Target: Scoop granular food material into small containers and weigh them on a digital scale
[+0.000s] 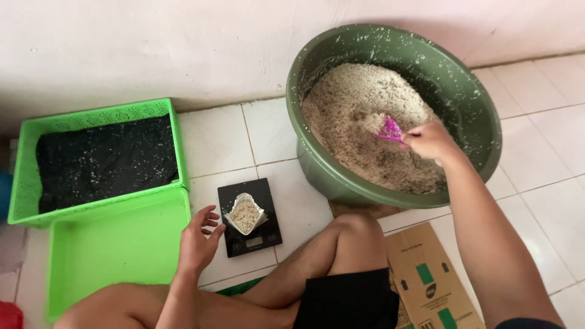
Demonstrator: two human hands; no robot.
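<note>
The right hand (431,140) gripped a pink scoop (389,130), digging grain mix in the green basin (463,91); the left hand (200,239) rested open beside the bag (245,215) on the scale (268,234), likely mid-filling; next needed carrying a scoopful over without spilling

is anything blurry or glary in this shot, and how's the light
Head view: soft, even light, no harsh glare; faint shadows under the basin. The right hand and pink scoop are slightly motion-blurred; the scale and left hand look sharp.
</note>
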